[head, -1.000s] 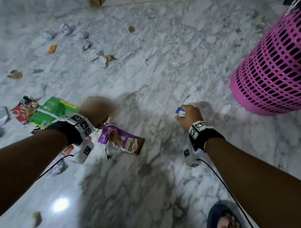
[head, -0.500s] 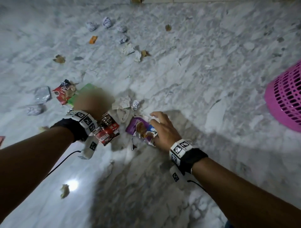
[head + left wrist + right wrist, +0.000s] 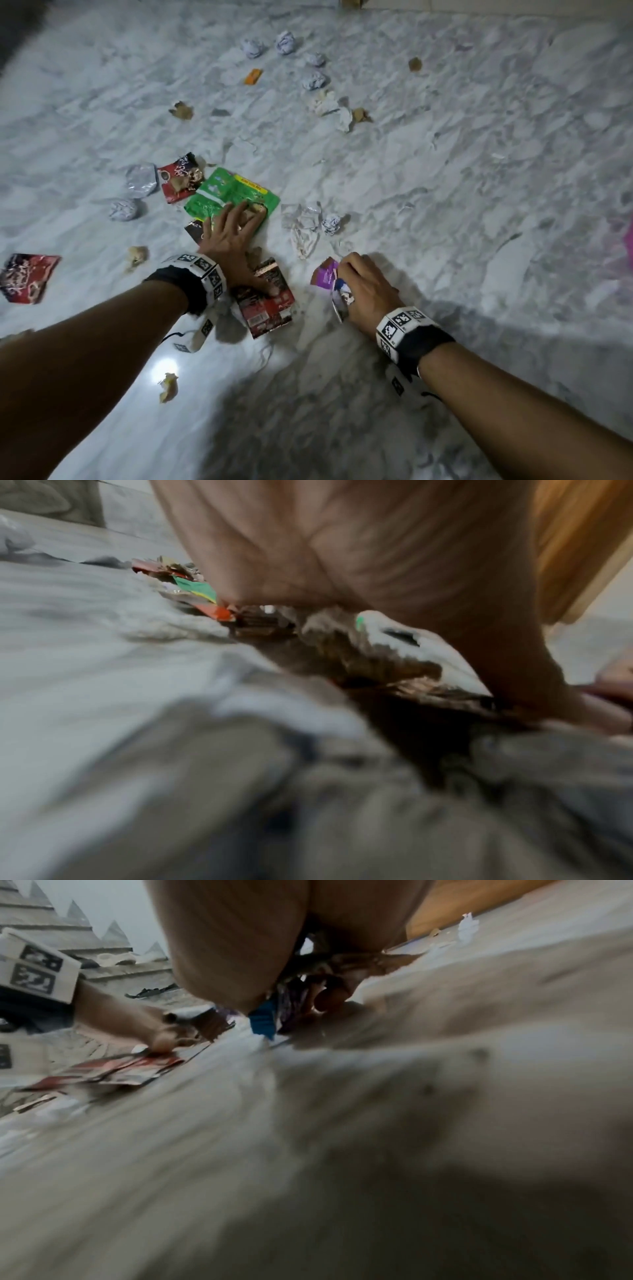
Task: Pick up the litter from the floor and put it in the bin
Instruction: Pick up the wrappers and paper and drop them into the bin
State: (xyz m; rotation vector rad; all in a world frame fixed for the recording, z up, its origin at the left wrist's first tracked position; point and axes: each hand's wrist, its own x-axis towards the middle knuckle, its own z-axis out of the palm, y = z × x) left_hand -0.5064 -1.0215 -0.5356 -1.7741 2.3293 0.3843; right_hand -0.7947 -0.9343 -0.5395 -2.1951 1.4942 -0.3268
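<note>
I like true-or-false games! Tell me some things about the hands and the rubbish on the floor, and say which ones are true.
1. The right hand grips a purple wrapper. True.
2. The left hand is lifted high above the floor. False: its spread fingers press on the green packet.
3. Crumpled paper balls lie further away. True.
4. The left thumb touches a blue box. False: it rests on a red-and-black packet.
</note>
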